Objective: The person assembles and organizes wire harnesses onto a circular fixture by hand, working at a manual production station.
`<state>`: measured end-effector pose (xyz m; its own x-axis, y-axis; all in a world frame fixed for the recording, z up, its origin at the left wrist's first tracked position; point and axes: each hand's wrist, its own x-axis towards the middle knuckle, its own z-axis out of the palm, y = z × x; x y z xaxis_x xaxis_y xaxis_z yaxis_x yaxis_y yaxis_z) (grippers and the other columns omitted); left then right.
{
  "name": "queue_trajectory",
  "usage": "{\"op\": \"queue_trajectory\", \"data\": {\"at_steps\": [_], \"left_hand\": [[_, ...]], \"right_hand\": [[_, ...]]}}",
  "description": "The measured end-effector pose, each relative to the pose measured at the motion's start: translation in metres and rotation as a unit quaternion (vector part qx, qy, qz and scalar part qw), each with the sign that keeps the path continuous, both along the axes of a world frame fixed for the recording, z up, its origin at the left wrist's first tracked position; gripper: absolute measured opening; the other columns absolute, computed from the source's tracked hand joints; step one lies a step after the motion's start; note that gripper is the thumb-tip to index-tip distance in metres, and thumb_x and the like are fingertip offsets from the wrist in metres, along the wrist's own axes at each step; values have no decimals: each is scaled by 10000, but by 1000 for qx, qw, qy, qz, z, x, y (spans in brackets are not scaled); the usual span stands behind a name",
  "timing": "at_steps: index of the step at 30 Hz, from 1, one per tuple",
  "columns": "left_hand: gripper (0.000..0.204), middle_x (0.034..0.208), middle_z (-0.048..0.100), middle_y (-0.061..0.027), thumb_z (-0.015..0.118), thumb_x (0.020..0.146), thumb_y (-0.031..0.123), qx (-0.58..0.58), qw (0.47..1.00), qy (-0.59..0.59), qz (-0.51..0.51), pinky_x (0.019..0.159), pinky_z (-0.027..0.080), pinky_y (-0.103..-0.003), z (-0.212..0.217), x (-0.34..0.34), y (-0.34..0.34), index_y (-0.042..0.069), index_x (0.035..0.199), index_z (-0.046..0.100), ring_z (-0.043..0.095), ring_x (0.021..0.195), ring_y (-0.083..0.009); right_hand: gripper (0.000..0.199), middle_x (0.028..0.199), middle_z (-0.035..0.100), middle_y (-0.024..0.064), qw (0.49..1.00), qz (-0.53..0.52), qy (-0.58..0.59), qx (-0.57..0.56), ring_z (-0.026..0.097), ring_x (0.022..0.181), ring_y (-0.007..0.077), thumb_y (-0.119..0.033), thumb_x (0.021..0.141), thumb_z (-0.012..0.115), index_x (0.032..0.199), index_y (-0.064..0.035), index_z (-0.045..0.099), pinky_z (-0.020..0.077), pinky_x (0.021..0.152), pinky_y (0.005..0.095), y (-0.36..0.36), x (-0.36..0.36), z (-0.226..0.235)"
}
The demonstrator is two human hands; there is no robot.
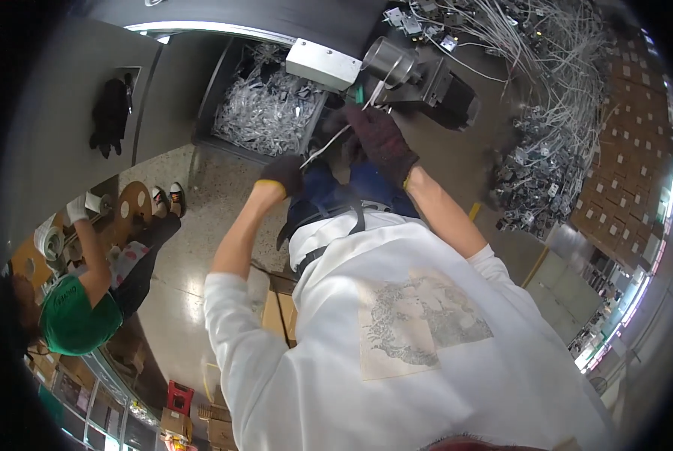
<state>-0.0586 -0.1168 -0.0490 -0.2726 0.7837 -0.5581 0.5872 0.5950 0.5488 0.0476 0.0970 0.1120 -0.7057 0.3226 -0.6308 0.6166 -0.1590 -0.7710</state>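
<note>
Both of my hands wear dark knit gloves with yellow cuffs. A thin white cable (326,145) stretches slantwise between them. My left hand (282,174) is closed round its lower end, in front of my waist. Higher up and to the right, my right hand (383,143) is closed on the cable too. Beyond its fingers, a pale length rises in front of a shiny metal cylinder (390,60) on the machine. The fingertips of the right hand are partly hidden near a small green part (359,94).
A dark bin (201,120) of translucent scraps stands left of the machine, beside a light metal block (323,65). White cables with connectors (535,161) are heaped at right, before stacked brown boxes (626,150). At far left, a person in green (81,316) works at rolls.
</note>
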Motion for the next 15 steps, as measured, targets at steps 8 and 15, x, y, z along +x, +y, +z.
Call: {"op": "queue_trajectory", "data": {"at_steps": [8,15], "left_hand": [[397,1086,725,-223,683,889,342,266,958,-27,101,883,544,-484,26,-20,218,77,1184,699,684,1015,-442],[492,1465,582,-126,739,805,311,354,928,-109,-32,1198,345,-484,28,-21,215,132,1263,711,452,1424,-354]], "right_hand": [[329,1068,744,66,964,-22,90,248,659,661,100,-316,1039,601,1234,-70,698,515,582,265,34,53,6],[338,1064,754,25,978,-41,64,194,625,692,76,-281,1068,551,1270,-41,674,497,608,258,37,53,43]]}}
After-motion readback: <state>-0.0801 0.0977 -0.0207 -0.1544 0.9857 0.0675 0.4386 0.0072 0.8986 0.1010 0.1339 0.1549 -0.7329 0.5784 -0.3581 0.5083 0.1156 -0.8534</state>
